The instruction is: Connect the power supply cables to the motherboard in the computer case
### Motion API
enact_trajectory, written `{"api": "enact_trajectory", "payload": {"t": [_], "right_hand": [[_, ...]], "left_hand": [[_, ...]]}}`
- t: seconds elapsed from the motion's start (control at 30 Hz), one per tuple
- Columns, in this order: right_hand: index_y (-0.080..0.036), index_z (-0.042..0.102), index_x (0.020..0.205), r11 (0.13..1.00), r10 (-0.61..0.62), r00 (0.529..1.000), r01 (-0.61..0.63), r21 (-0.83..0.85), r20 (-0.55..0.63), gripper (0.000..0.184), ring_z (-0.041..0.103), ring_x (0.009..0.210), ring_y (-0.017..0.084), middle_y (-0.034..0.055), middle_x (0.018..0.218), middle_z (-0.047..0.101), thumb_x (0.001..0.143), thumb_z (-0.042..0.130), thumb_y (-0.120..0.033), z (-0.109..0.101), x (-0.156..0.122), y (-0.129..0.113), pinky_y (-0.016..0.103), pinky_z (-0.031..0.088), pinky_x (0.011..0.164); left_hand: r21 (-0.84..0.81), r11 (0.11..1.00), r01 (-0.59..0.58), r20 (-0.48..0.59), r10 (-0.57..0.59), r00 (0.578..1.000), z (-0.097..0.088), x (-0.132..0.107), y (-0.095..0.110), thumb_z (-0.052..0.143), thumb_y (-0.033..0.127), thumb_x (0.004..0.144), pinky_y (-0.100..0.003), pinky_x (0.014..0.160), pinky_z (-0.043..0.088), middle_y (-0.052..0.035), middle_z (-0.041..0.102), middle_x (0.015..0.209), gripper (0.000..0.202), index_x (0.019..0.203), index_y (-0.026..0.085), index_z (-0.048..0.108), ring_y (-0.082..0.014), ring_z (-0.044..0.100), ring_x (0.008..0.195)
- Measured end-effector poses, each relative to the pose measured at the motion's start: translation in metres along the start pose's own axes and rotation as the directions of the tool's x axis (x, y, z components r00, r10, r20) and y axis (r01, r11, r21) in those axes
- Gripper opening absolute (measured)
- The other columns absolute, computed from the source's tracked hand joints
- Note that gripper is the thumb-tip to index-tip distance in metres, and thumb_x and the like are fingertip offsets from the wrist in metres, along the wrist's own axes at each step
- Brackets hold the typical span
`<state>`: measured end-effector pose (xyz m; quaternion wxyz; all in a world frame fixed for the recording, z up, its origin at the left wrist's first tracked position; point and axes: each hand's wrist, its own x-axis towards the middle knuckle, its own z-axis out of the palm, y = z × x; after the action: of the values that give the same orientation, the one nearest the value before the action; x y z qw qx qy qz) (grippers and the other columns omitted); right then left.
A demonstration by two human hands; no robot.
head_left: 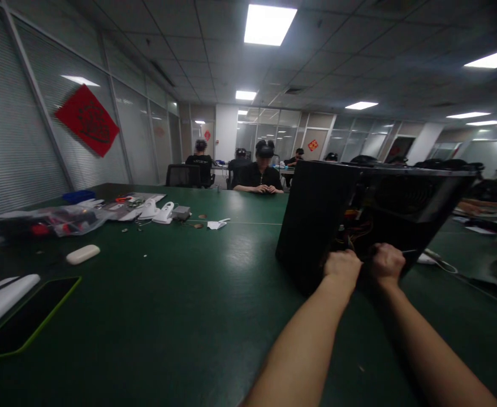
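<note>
A black computer case [316,215] stands on the green table [180,316], its open side turned toward me, with red and yellow wires [354,229] showing inside. Both my arms reach out to its lower opening. My left hand [342,268] is closed into a fist at the case's bottom edge. Right beside it my right hand [387,263] is also closed, gripping something thin and dark by the wires; what it grips is too dim to tell. The fingers of both hands are hidden behind the knuckles.
At the left lie a black mat with a green rim [27,322], a long white object [2,299] and a small white oval [82,254]. Plastic bags [61,220] and white parts [159,212] are farther back. A person [260,175] sits across the table; others sit behind.
</note>
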<state>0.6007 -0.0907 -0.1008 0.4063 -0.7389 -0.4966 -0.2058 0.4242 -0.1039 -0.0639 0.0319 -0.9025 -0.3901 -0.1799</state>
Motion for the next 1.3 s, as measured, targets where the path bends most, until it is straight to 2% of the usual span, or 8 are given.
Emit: {"api": "enact_trajectory", "payload": {"t": [0.1,0.3,0.53,0.77,0.97,1.17,1.3], "right_hand": [[-0.026,0.040,0.066,1.000,0.018,0.999,-0.018,0.012,-0.032,0.023,0.057,0.082,0.030,0.0161,0.076,0.057,0.082,0.026,-0.017,0.004,-0.001,-0.001,0.042,0.043,0.086],[-0.024,0.045,0.068,0.998,0.059,0.993,-0.055,0.035,-0.106,0.028,0.054,0.078,0.027,0.0131,0.074,0.055,0.085,0.023,-0.020,0.012,-0.005,-0.005,0.041,0.043,0.086],[-0.022,0.051,0.067,0.997,0.065,0.973,-0.053,0.059,-0.223,0.039,0.057,0.077,0.028,0.0165,0.075,0.061,0.091,0.020,-0.027,0.018,-0.031,-0.029,0.042,0.042,0.085],[-0.021,0.056,0.069,0.998,-0.021,0.965,0.036,0.054,-0.260,0.044,0.058,0.079,0.029,0.0153,0.074,0.064,0.095,0.021,-0.028,0.015,-0.065,-0.080,0.044,0.038,0.086],[-0.023,0.047,0.062,0.995,-0.042,0.929,0.072,0.070,-0.367,0.034,0.049,0.070,0.025,0.0087,0.061,0.054,0.089,0.027,-0.028,0.020,-0.087,-0.135,0.040,0.034,0.078],[-0.022,0.047,0.061,0.989,-0.111,0.952,0.134,0.063,-0.284,0.036,0.048,0.074,0.023,0.0064,0.064,0.056,0.092,0.031,-0.029,0.016,-0.114,-0.193,0.038,0.030,0.081],[-0.021,0.050,0.059,0.968,-0.214,0.941,0.240,0.069,-0.263,0.042,0.047,0.075,0.021,0.0052,0.068,0.061,0.097,0.033,-0.027,0.009,-0.136,-0.231,0.038,0.027,0.082]], "left_hand": [[-0.014,0.999,-0.032,-0.039,0.032,0.999,-0.002,-0.004,-0.003,0.046,0.027,0.104,-0.030,0.076,0.060,-0.0181,0.073,0.100,0.035,0.122,0.005,0.067,-0.0223,0.075,0.093],[-0.018,0.999,-0.051,-0.064,0.050,0.997,-0.008,-0.013,-0.012,0.046,0.022,0.103,-0.032,0.075,0.061,-0.0195,0.074,0.098,0.031,0.115,0.003,0.067,-0.0243,0.076,0.091],[-0.028,0.997,-0.067,-0.061,0.065,0.996,-0.025,-0.042,-0.038,0.048,0.031,0.103,-0.035,0.077,0.061,-0.0171,0.075,0.100,0.032,0.113,0.006,0.064,-0.0259,0.076,0.095],[-0.004,0.998,-0.070,-0.059,0.069,0.996,-0.046,-0.085,-0.077,0.048,0.040,0.103,-0.037,0.077,0.059,-0.0187,0.075,0.098,0.036,0.111,0.009,0.064,-0.0293,0.076,0.096],[0.053,0.997,-0.048,-0.057,0.051,0.997,-0.069,-0.124,-0.114,0.048,0.042,0.102,-0.037,0.074,0.057,-0.0189,0.075,0.097,0.037,0.110,0.011,0.065,-0.0313,0.076,0.092],[0.123,0.992,-0.001,-0.069,0.010,0.998,-0.094,-0.166,-0.150,0.049,0.042,0.102,-0.035,0.070,0.055,-0.0154,0.076,0.095,0.034,0.107,0.014,0.067,-0.0306,0.076,0.087],[0.192,0.981,0.030,-0.103,-0.010,0.995,-0.106,-0.196,-0.175,0.049,0.042,0.102,-0.031,0.065,0.052,-0.0124,0.077,0.093,0.032,0.106,0.016,0.067,-0.0279,0.075,0.081]]}}
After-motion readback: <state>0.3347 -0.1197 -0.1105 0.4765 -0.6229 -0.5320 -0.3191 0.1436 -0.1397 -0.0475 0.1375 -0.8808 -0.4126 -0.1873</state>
